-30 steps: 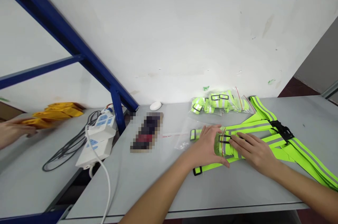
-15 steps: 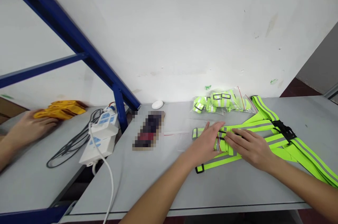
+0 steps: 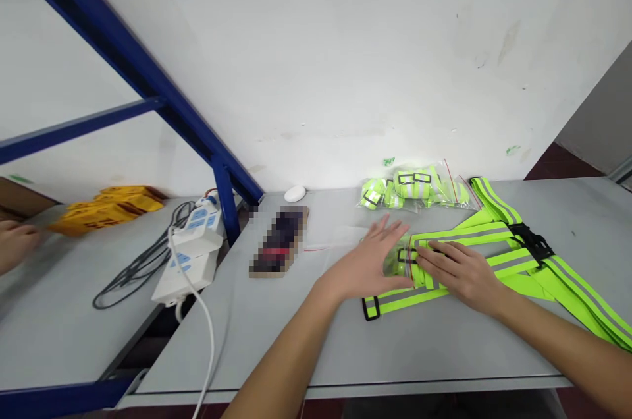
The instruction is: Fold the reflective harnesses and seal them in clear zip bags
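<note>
My left hand (image 3: 370, 264) is open, fingers spread, at the left end of a clear zip bag (image 3: 405, 257) with a folded neon-yellow reflective strap inside. The bag has a red seal line and lies on top of a spread reflective strap vest (image 3: 523, 267) with grey stripes and black buckles. Resting flat over the right part of the bag, my right hand (image 3: 464, 274) has its fingers stretched out. What lies beneath its fingers is hidden.
Against the wall sit several bagged reflective straps (image 3: 415, 185). A flat clear bag (image 3: 328, 241), a pixelated dark object (image 3: 279, 241) and a white oval object (image 3: 295, 194) lie left. Beyond are power strips (image 3: 190, 254), a blue frame (image 3: 224, 195), yellow cloth (image 3: 108, 208) and another person's hand (image 3: 17, 244).
My left hand has spread its fingers and shifted slightly left, baring more of the bag. My right hand has barely moved. The other person's hand has drawn left, off the yellow cloth.
</note>
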The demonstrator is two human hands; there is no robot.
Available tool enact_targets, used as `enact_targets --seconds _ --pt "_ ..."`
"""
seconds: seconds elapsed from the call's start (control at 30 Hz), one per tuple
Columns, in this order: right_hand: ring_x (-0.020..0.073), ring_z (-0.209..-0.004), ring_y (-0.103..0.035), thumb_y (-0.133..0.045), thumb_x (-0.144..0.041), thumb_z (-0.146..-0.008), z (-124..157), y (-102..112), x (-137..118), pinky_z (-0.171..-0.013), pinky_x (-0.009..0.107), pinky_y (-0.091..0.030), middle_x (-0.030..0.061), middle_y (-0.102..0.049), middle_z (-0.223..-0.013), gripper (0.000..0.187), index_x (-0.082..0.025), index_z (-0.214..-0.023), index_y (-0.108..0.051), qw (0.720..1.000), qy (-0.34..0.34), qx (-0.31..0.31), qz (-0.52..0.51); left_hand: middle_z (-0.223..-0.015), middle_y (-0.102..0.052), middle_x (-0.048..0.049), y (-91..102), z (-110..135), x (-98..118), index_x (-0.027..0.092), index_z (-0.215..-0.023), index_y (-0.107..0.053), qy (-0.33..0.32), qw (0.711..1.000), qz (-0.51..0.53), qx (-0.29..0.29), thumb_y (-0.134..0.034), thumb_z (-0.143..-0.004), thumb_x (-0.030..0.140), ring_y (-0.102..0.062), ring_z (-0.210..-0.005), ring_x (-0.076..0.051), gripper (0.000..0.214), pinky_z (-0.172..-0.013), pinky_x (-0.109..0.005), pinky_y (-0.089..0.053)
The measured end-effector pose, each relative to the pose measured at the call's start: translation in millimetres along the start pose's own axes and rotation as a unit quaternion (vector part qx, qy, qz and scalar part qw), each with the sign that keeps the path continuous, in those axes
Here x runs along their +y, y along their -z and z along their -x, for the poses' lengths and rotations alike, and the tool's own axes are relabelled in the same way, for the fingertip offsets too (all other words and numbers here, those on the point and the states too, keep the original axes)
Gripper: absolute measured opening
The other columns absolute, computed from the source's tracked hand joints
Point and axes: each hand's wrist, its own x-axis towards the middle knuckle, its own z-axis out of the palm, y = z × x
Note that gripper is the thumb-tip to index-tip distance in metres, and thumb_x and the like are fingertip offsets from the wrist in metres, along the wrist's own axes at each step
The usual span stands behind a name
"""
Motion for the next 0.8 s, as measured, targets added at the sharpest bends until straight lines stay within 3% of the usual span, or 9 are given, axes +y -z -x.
enact_targets --seconds 0.1,0.2,0.3,0.47,0.63,0.73,0.8 --pt "0.0220 -0.113 -0.059 -0.039 -0.011 -0.098 0 0 1 -0.085 0.036 -0.051 0.0075 -0.070 -0.118 0.031 -0.014 -0.114 -0.065 1.000 0.015 0.024 0.001 -0.157 -0.028 -0.0102 -4.2 -3 -5 0.023 -0.149 -0.028 -0.006 0.997 -0.072 0.000 -0.062 -0.067 0.075 0.000 -0.148 -0.034 0.104 -0.117 -0.057 0.000" --pt "0.0223 -0.113 -0.060 -0.041 -0.014 -0.098 0 1 1 -0.084 0.036 -0.052 0.0065 -0.071 -0.115 0.028 -0.015 -0.113 -0.066 0.999 0.024 0.046 0.003 -0.143 -0.049 -0.0104 -13.0 -7 -2 0.023 -0.143 -0.038 -0.039 0.996 -0.071 0.025 -0.062 -0.067 0.075 -0.023 -0.144 -0.033 0.095 -0.117 -0.057 0.000" --pt "0.0231 -0.113 -0.060 -0.045 -0.015 -0.097 0 3 1 -0.084 0.036 -0.052 0.0073 -0.072 -0.113 0.026 -0.014 -0.114 -0.065 0.998 0.014 0.060 -0.004 -0.131 -0.058 -0.0090 -16.4 -10 5 0.023 -0.139 -0.043 -0.067 0.993 -0.067 0.066 -0.065 -0.065 0.073 -0.037 -0.135 -0.030 0.092 -0.118 -0.055 0.001" --pt "0.0238 -0.114 -0.061 -0.048 -0.015 -0.096 1 4 2 -0.085 0.037 -0.052 0.0090 -0.071 -0.115 0.026 -0.012 -0.118 -0.063 0.997 0.001 0.073 -0.026 -0.130 -0.058 -0.0089 -11.7 -13 8 0.023 -0.138 -0.045 -0.076 0.992 -0.053 0.084 -0.070 -0.063 0.070 -0.036 -0.135 -0.029 0.093 -0.118 -0.052 0.001" --pt "0.0216 -0.117 -0.059 -0.047 -0.016 -0.096 -1 7 -1 -0.086 0.035 -0.053 0.0088 -0.068 -0.121 0.027 -0.014 -0.119 -0.062 0.997 0.003 0.070 -0.030 -0.144 -0.047 -0.0086 -6.1 -9 7 0.025 -0.147 -0.033 -0.051 0.998 -0.009 0.027 -0.071 -0.060 0.070 -0.030 -0.140 -0.030 0.104 -0.118 -0.052 -0.003" --pt "0.0214 -0.119 -0.058 -0.048 -0.015 -0.096 -5 10 -5 -0.087 0.036 -0.053 0.0077 -0.066 -0.125 0.025 -0.016 -0.116 -0.064 0.998 0.012 0.061 -0.021 -0.148 -0.043 -0.0066 -0.7 -8 6 0.028 -0.148 -0.029 -0.025 1.000 0.001 0.008 -0.067 -0.067 0.069 -0.030 -0.141 -0.031 0.099 -0.118 -0.052 -0.004" --pt "0.0220 -0.118 -0.059 -0.050 -0.013 -0.095 -6 12 -7 -0.088 0.037 -0.053 0.0062 -0.065 -0.127 0.025 -0.016 -0.115 -0.065 0.998 0.019 0.058 -0.008 -0.144 -0.049 -0.0065 4.2 -9 4 0.028 -0.148 -0.029 -0.004 1.000 -0.001 0.016 -0.058 -0.076 0.068 -0.036 -0.137 -0.030 0.088 -0.117 -0.052 -0.006"
